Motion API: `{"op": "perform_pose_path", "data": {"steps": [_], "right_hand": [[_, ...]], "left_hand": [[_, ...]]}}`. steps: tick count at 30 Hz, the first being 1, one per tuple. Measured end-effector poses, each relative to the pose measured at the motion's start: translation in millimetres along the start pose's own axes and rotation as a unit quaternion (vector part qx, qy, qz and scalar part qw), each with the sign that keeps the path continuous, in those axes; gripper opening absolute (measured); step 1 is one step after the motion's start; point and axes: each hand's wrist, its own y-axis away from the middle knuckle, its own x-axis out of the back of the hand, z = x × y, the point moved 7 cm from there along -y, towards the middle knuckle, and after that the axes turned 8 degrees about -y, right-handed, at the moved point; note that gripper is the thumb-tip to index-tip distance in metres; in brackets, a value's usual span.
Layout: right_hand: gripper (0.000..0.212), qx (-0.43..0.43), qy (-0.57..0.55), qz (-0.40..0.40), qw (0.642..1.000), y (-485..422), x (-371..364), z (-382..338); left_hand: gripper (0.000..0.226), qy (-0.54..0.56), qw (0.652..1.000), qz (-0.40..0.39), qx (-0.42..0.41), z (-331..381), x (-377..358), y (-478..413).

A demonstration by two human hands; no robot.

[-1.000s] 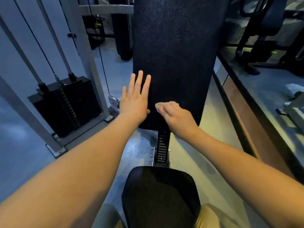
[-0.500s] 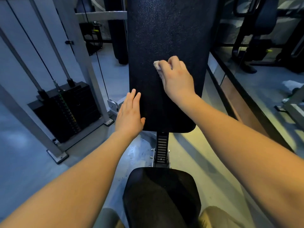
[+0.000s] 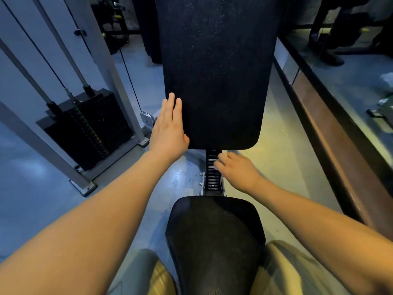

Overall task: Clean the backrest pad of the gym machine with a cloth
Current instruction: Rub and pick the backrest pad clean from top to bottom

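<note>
While the left hand (image 3: 170, 133) lies flat against the lower left edge of the backrest pad (image 3: 214, 81), its fingers are straight and close together, pointing up along that edge, and the thumb reaches toward the pad's bottom left corner. The pad is black and stands upright in the middle of the view, its top cut off by the frame and its surface speckled with small pale flecks.

The right hand (image 3: 238, 173) is off the pad, just below its bottom edge, over the notched metal post (image 3: 212, 177) that joins the pad to the seat (image 3: 214, 235). Its fingers are bent downward, but they are blurred. A pale smear shows at the fingertips, and I cannot tell whether it is the cloth or whether the hand grips anything.

The black seat sits at the near end of the post, and a knee in light trousers (image 3: 148, 273) shows on either side of it. To the left of the pad stands a black weight stack (image 3: 89, 128) inside a grey frame (image 3: 119, 81), with thin cables (image 3: 42, 56) running down to it. The floor (image 3: 282, 167) to the right of the post looks yellowish, and on the left it looks blue-grey.
</note>
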Motion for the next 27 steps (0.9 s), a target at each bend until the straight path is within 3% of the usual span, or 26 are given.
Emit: {"op": "perform_pose_path", "data": {"steps": [3, 6, 9, 11, 14, 17, 20, 24, 27], "right_hand": [[0.043, -0.041, -0.047, 0.076, 0.995, 10.8, 34.3, 22.5], [0.026, -0.036, -0.064, 0.199, 0.977, -20.2, 108.1, 30.6], [0.028, -0.116, -0.070, 0.300, 0.944, -51.9, 158.6, 61.3], [0.028, -0.154, -0.066, 0.307, 0.937, -61.8, 161.3, 72.9], [0.016, -0.122, -0.060, 0.284, 0.949, -53.6, 128.7, 57.0], [0.013, -0.068, -0.090, 0.190, 0.975, -18.4, 70.4, 31.5], [0.029, -0.062, -0.109, 0.094, 0.988, 15.1, 32.4, 25.1], [0.026, -0.133, -0.099, 0.195, 0.967, 10.6, 80.6, 52.8], [0.033, -0.183, -0.075, 0.274, 0.941, -9.9, 129.7, 79.5]], "left_hand": [[0.089, 0.003, 1.000, 0.028, -0.013, 11.2, 7.2, -4.8], [0.099, -0.023, 0.999, 0.011, -0.043, 29.6, -0.3, -10.6], [0.107, -0.064, 0.998, -0.005, -0.028, 37.3, -9.0, -15.0], [0.107, -0.080, 0.997, -0.002, -0.018, 39.3, -9.8, -16.3], [0.108, -0.100, 0.995, -0.010, -0.007, 42.5, -11.5, -16.8], [0.108, -0.112, 0.994, -0.018, -0.003, 43.8, -11.9, -16.3], [0.107, -0.114, 0.993, -0.040, 0.002, 46.6, -10.4, -16.8], [0.101, -0.086, 0.993, -0.075, 0.027, 56.8, 0.8, -21.7], [0.083, -0.056, 0.998, -0.009, 0.008, 63.9, 19.1, -25.5]]}}
